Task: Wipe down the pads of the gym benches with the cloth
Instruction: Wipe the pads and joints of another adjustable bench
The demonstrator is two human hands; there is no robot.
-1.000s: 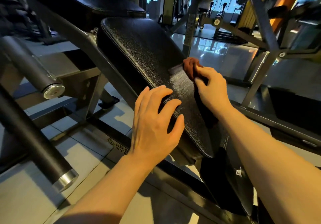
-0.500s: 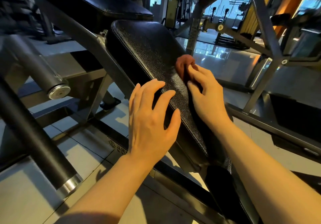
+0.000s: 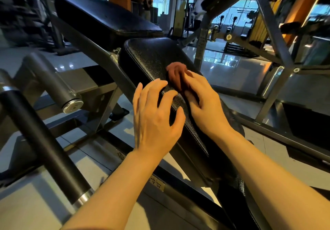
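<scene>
A black textured bench pad (image 3: 151, 58) slopes down toward me in the middle of the view. My right hand (image 3: 205, 101) presses a bunched reddish-brown cloth (image 3: 175, 74) onto the pad's middle, fingers wrapped over it. My left hand (image 3: 153, 117) rests flat on the pad's left edge just below the cloth, fingers spread, holding nothing. A second, longer black pad (image 3: 107, 17) lies behind and above the first.
Two thick dark bars with metal end caps (image 3: 53, 83) (image 3: 44, 146) jut out at the left. Grey steel frame struts (image 3: 271, 24) cross at the right. Glossy tiled floor (image 3: 232, 72) lies beyond. Two people stand far back among machines.
My right hand has slid the cloth leftward from the pad's right edge to its middle. My left hand has crept slightly up the pad. The camera has moved closer.
</scene>
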